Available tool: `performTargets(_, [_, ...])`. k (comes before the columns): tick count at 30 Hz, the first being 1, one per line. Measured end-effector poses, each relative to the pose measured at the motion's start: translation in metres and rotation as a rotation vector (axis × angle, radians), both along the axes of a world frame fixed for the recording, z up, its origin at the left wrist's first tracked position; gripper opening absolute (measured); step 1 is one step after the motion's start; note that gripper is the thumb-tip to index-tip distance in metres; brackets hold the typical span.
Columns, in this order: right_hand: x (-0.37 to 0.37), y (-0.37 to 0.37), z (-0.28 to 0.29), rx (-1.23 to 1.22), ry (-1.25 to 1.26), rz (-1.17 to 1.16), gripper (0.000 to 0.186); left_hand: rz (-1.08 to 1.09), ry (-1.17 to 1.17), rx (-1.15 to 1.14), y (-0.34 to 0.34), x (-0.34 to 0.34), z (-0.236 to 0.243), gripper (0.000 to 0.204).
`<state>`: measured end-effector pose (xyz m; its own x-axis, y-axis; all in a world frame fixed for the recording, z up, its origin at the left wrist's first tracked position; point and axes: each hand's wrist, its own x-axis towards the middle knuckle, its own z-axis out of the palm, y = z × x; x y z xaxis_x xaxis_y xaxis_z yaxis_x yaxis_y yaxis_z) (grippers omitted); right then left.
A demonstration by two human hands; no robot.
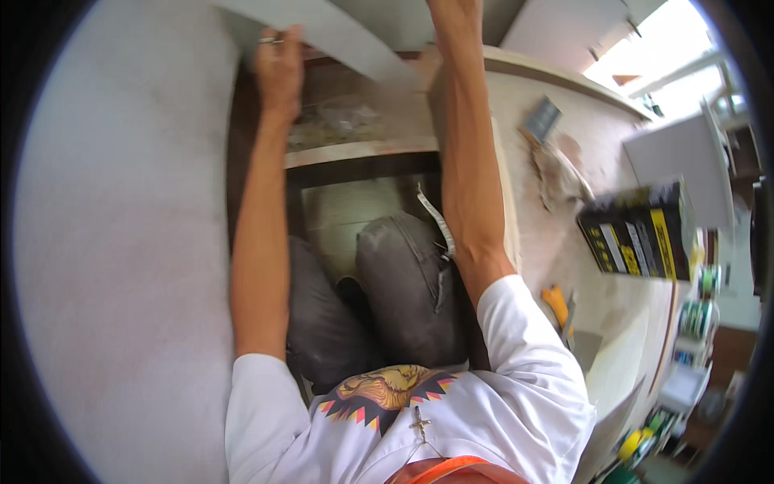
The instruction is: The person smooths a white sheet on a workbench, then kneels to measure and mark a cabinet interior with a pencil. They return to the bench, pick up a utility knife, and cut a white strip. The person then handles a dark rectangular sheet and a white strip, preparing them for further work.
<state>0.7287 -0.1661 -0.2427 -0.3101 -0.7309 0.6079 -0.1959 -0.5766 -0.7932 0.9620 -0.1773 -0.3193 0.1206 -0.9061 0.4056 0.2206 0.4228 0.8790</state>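
At the top of the view my left hand (280,68), with a ring on one finger, is closed at the lower edge of a flat pale panel (334,36). The panel slants down to the right, its lower end blurred. My right arm stretches up beside the panel's right end. Only the base of my right hand (454,6) shows at the upper edge, its fingers out of the picture. Below the panel, a dusty ledge (363,149) with a crumpled clear plastic piece (352,114) behind it lies between my forearms.
A large pale surface (121,242) fills the left side. On the worktop (597,137) at right are a dark box (633,234), a grey block (540,119), a crumpled cloth (558,173) and an orange-handled tool (556,306). Shelved goods (697,319) stand farther right. My knees are in the gap.
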Motion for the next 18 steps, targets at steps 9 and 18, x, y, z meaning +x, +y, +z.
performTargets(9, [-0.088,0.002,0.151,0.025,0.478,-0.117,0.037,0.133,0.253,-0.169,-0.021,0.001,0.019,0.017])
performTargets(18, [-0.068,0.151,0.167,-0.219,0.113,0.114,0.036,-0.095,0.164,-0.170,-0.033,-0.033,0.073,0.034])
